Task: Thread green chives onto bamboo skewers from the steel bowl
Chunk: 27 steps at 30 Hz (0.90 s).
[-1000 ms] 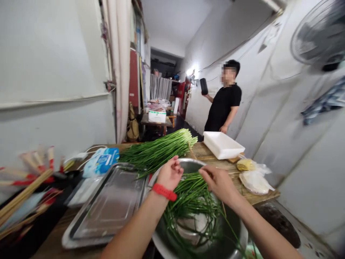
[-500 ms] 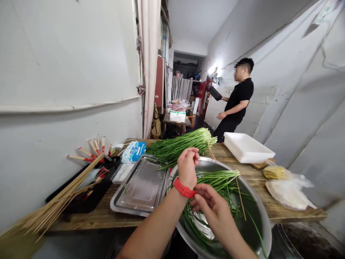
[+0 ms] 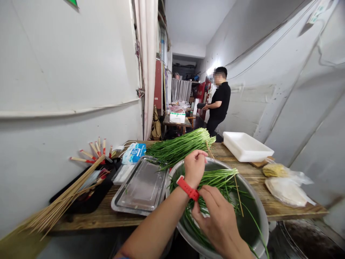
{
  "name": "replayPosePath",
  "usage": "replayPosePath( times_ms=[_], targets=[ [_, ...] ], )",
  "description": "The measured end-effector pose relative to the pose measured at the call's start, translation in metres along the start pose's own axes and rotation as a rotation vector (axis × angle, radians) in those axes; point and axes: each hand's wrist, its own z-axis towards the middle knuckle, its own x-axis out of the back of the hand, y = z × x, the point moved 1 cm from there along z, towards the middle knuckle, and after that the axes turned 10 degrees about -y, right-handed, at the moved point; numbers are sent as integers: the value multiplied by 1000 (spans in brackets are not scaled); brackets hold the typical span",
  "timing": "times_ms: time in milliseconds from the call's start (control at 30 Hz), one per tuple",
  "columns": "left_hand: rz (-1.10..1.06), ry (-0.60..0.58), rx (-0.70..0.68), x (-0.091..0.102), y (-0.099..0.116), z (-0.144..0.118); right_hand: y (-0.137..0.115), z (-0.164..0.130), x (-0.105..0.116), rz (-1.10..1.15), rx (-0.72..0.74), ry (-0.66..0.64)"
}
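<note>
A red watch strap [image 3: 188,189] circles my left wrist. My right hand [image 3: 219,216] pinches the strap's lower edge between thumb and fingers. My left hand [image 3: 194,167] is raised over the bowl with its fingers curled in, and nothing shows in them. Beneath both hands stands a large metal bowl [image 3: 260,216]. In it lies a bunch of green garlic chives [image 3: 219,176], its pale cut ends pointing right, with loose strands around it. A thicker bundle of chives [image 3: 183,145] rests on the table behind the bowl.
On the wooden table [image 3: 285,212] are a metal tray [image 3: 140,187], a blue tissue pack [image 3: 134,153], a white foam box [image 3: 246,147] and plastic bags [image 3: 285,190]. Bamboo skewers [image 3: 64,194] lie across a black tray at left. A person in black [image 3: 219,100] stands farther back.
My right hand has turned and closed its fingers on the strap. My left hand has shifted slightly right and lower. The person in the background has moved farther away and left.
</note>
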Motion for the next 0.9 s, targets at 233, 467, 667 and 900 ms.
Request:
replayPosePath(
  times_ms=[233,467,667,900],
  targets=[
    [706,-21,-357,8,16,-1,2,-3,-8,347,-331,-226],
    [955,85,-380,11,29,4,-1,6,-14,697,-413,-136],
    [1028,13,-393,4,30,0,0,8,-17,916,-531,-1],
    [1064,-63,-526,0,38,0,0,4,-6,1048,-553,-168]
  ],
)
